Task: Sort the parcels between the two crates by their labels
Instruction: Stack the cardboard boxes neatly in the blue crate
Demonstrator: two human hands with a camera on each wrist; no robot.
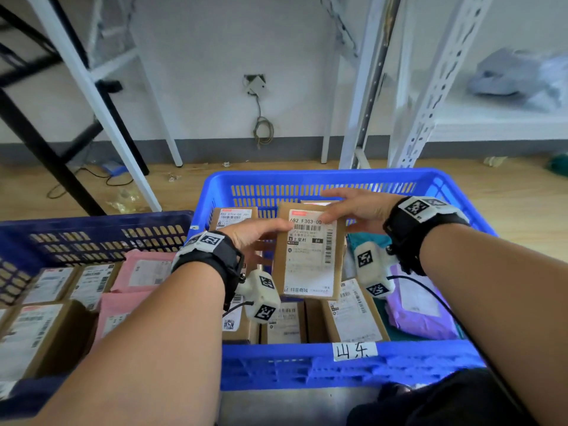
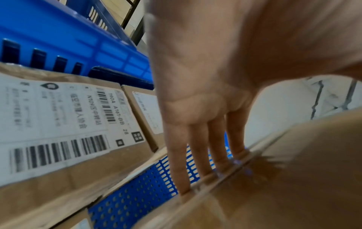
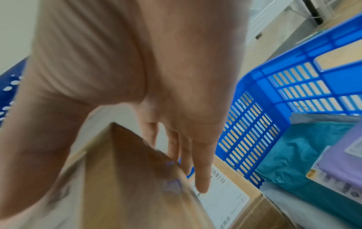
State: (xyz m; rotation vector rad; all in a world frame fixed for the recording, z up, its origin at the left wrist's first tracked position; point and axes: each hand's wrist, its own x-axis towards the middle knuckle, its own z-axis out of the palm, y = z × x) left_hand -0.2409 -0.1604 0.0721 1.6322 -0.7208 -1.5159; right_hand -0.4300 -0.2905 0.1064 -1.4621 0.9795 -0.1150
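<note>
I hold a flat brown cardboard parcel [image 1: 307, 265] with a white barcode label face up above the bright blue crate [image 1: 307, 179]. My left hand [image 1: 267, 235] pinches its upper left edge, thumb on the label and fingers [image 2: 203, 147] underneath. My right hand [image 1: 341, 210] grips the upper right corner, thumb on the label and fingers [image 3: 199, 173] behind the far edge. The parcel's brown underside [image 2: 284, 186] fills the lower right of the left wrist view, and its side [image 3: 127, 178] shows in the right wrist view. The dark blue crate [image 1: 92, 222] stands to the left.
The bright crate holds several brown boxes [image 1: 353, 315], a teal bag [image 3: 293, 155] and a purple bag [image 1: 421, 315], and bears a handwritten tag [image 1: 355, 351] on its front wall. Pink bags [image 1: 144, 272] and brown boxes [image 1: 37, 336] fill the dark crate. White shelving legs [image 1: 362, 87] stand behind.
</note>
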